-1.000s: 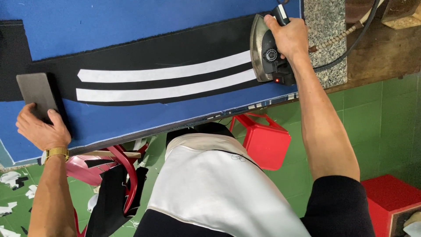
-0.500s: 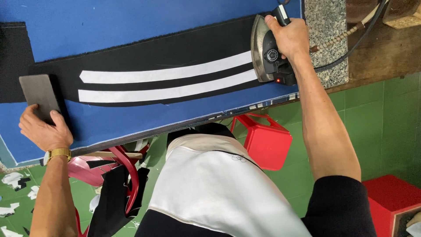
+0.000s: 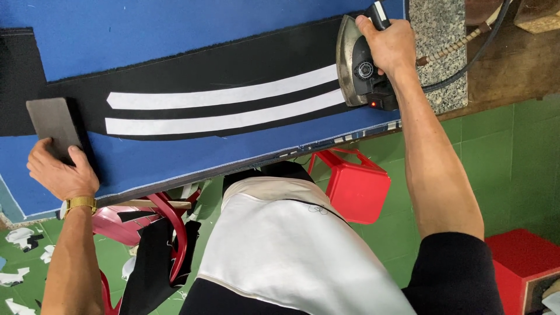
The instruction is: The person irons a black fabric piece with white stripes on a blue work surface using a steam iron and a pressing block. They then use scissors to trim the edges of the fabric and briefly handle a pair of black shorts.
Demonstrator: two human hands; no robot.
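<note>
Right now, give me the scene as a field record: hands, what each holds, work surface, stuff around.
left hand: flat on a grey block at the near left of the board
right hand: gripping the handle of an iron
iron: soleplate at the right end of the black fabric strip
fabric: long, curved, with two white stripes
surface: blue padded board
cord: runs right from the iron
below: red stool, green tile floor

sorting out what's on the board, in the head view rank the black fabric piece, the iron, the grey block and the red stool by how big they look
1. black fabric piece, spanning most of the blue board
2. iron and red stool: they look alike, and the stool sits farther down on the floor, so unranked
3. grey block, under the left hand
</note>
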